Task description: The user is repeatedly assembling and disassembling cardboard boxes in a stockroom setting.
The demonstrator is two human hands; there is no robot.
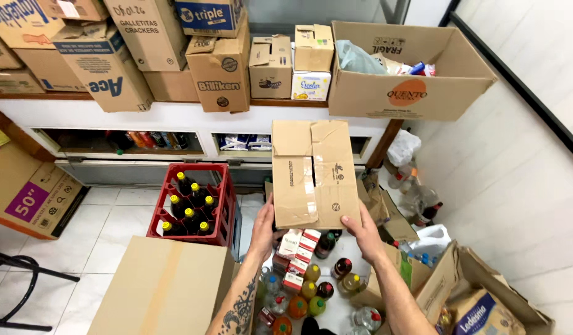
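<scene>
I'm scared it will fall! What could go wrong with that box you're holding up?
The cardboard box is gripped only at its bottom corners by the left hand and right hand, so it might tip or slip. Bottles and small red-and-white cartons sit right below and could get knocked over.

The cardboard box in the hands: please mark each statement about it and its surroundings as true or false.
1. Both hands hold the cardboard box. True: the left hand and the right hand grip its lower corners.
2. The red crate is empty. False: it holds dark bottles with yellow caps.
3. The box has tape on it. True.
4. Small bottles stand on the floor below the box. True.
5. The big open carton on the shelf is empty. False: bags and packages show inside.
</scene>
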